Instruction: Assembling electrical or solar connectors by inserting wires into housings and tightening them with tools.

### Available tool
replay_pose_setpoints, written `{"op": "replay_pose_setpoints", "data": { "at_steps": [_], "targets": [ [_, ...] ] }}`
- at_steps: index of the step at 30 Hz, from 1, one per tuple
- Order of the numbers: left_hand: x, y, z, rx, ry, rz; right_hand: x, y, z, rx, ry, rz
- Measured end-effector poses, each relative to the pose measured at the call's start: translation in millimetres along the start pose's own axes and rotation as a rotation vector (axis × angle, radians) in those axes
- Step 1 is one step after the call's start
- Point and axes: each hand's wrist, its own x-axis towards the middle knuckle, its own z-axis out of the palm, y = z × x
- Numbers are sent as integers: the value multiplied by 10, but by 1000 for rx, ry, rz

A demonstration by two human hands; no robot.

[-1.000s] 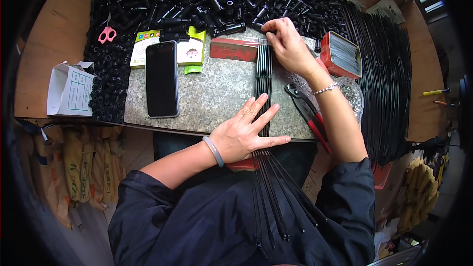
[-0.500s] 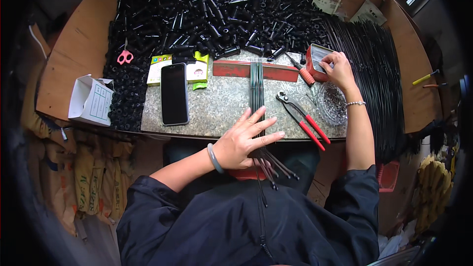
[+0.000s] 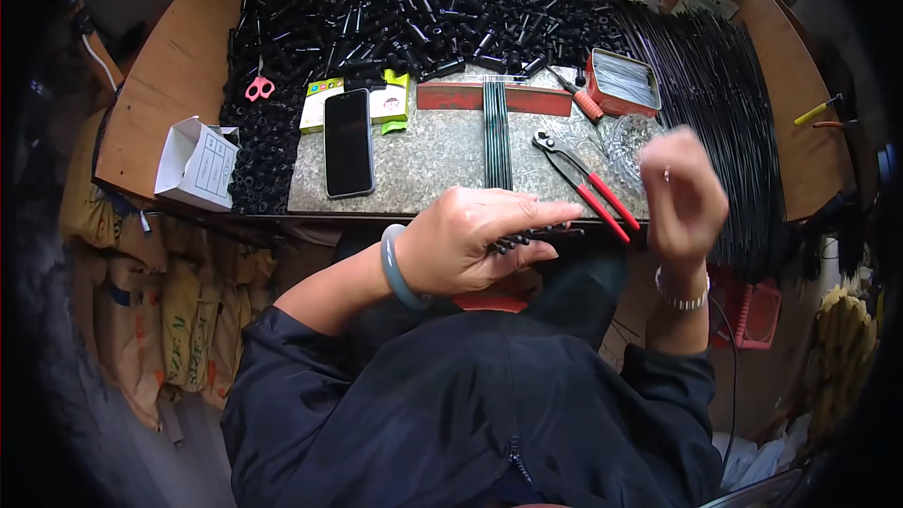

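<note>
Thin dark rods (image 3: 495, 146) lie in a bundle across the worktop, their far ends on a red bar (image 3: 451, 96). My left hand (image 3: 470, 235) closes round the near end of the bundle at the table's front edge; black tips show between thumb and fingers. Over the front right, my right hand (image 3: 687, 193) is raised and blurred, fingers curled to the thumb; whatever they pinch cannot be made out. Beyond it stand a clear dish (image 3: 618, 146) and an uncovered red tin (image 3: 592, 85) of thin pale wire pieces. Red-handled pincers (image 3: 603, 214) lie between my hands.
Black tubular parts (image 3: 376, 9) are heaped at the back; long black rods (image 3: 720, 113) fill the right side. A phone (image 3: 348, 146), pink scissors (image 3: 260, 87) and a white box (image 3: 198, 165) are at left. A red-handled tool (image 3: 588, 105) lies by the tin.
My right hand has left the tin and come toward me. My left hand has turned from flat on the rods to closed round their near ends. The view has shifted slightly.
</note>
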Motion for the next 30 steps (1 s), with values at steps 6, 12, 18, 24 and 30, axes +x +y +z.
{"op": "replay_pose_setpoints", "data": {
  "at_steps": [6, 12, 18, 24, 30],
  "targets": [
    [5, 57, -9, 21, 31, 57, -265, -540, -63, -122, -249, -164],
    [20, 66, 66, 12, 32, 92, -293, -542, -40, -191, -244, -118],
    [0, 53, 131, 137, 94, 162, -302, -547, -13, -258, -220, -142],
    [28, 12, 100, 199, 161, 243, -283, -572, -115, -323, -165, -144],
    [35, 8, 104, 198, 156, 244, -222, -582, -77, -332, -168, -174]
  ]
}}
